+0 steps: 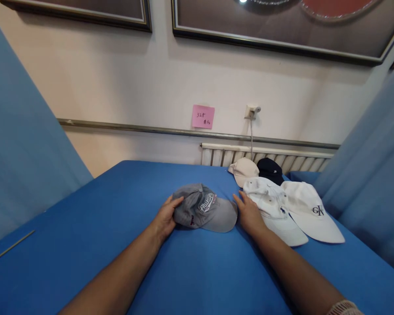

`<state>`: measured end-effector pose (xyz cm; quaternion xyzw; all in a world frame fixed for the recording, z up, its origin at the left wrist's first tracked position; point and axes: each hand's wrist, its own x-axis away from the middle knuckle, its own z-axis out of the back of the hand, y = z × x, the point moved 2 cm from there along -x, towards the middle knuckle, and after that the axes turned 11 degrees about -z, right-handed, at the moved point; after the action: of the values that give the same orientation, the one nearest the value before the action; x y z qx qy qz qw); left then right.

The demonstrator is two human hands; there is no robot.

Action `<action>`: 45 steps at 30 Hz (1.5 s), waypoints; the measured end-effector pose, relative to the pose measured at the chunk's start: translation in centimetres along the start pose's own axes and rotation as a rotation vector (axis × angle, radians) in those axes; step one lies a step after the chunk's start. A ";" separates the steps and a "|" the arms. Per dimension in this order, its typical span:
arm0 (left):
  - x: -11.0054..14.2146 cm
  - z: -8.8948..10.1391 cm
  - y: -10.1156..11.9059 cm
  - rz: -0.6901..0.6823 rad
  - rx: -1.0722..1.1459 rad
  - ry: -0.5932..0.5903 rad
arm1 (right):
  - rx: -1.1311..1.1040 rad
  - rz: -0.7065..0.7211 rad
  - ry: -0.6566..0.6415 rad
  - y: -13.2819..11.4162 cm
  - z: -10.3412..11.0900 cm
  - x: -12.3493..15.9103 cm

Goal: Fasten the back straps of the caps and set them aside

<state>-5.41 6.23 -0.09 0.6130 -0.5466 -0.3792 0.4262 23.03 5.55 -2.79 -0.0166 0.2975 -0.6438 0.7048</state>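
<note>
A grey baseball cap with white "Always" lettering sits on the blue-covered table, its brim pointing right. At the cap's back, my left hand grips the edge, with one finger over the crown and the others partly hidden. Beside the brim tip is my right hand, its fingers apart and holding nothing. Just right of that hand lies a white cap with a small dark logo, and past it a white cap marked "CK". Behind them are a beige cap and a dark navy cap.
The blue sheet covers the table up to the wall. A thin stick lies at the left edge. Behind stand a radiator, a metal pipe and a plugged socket. Blue curtains hang on both sides.
</note>
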 end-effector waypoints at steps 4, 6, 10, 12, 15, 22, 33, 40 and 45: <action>2.4 -2.9 -0.5 -0.077 0.040 -0.135 | -0.320 0.147 0.084 -6.2 1.1 2.1; 3.8 -4.3 -0.7 -0.021 0.074 -0.304 | -0.503 0.176 0.019 -9.5 0.5 3.2; 4.7 -4.8 -1.2 0.079 0.107 -0.472 | -0.826 -0.117 -0.049 -10.9 -2.8 3.0; 4.2 -4.3 -1.5 0.098 0.055 -0.460 | -1.087 -0.295 -0.185 -9.5 -4.4 2.1; 3.1 -3.5 -2.3 0.068 -0.193 -0.423 | -1.325 -0.425 -0.302 -7.4 -5.4 1.2; 3.8 -3.9 -1.6 -0.486 -0.891 -0.513 | -1.472 -0.464 -0.400 -6.7 -4.7 1.6; 4.8 -4.5 -0.1 -0.649 -1.133 -0.626 | -1.376 -0.382 -0.368 -6.7 -5.1 1.4; 4.7 -4.2 0.0 -0.608 -1.422 -0.688 | -1.342 -0.379 -0.386 -6.7 -4.7 1.6; 5.3 -4.8 -0.1 -0.740 -1.684 -0.706 | -1.332 -0.369 -0.412 -6.8 -4.8 1.6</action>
<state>-0.33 1.50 1.52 0.0930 0.0323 -0.9154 0.3903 14.84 4.66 -4.63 -0.6137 0.4803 -0.4181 0.4668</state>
